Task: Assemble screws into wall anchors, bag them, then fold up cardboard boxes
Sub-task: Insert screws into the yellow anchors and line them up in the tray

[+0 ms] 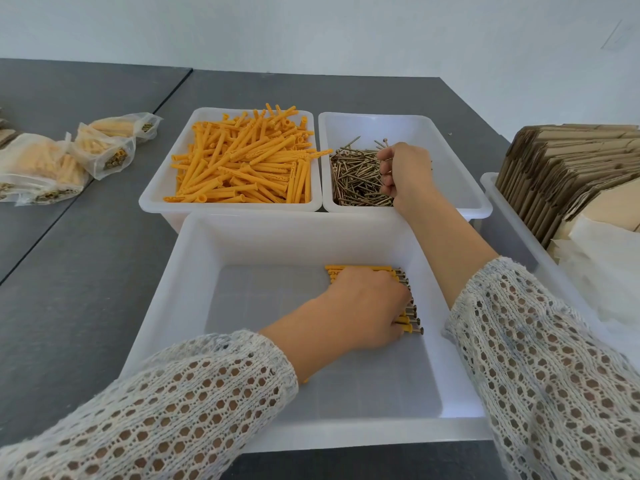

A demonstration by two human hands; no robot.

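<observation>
Screws [356, 174] lie heaped in the right rear tub [450, 147], one of four white tubs on the grey bench [86, 271], and the right hand [403, 171] reaches into that heap with its grip curled round a few of them. Just left of this tub, touching it, a second tub [162, 188] holds a loose pile of orange wall anchors [242, 161], too many to count. In front of both sits the large near tub [166, 306], where the left hand [363, 306] rests knuckles-up on a neat row of assembled anchors [360, 269], fingers curled over them; whether they grip or only press cannot be told. Roughly ten screw heads show along the row's right side, the rest being hidden under the hand. Right of the near tub, a fourth tub [491, 192] carries a stack of flattened cardboard boxes [571, 161]. Well to its left on the bench lie at least three filled clear bags [104, 147].
</observation>
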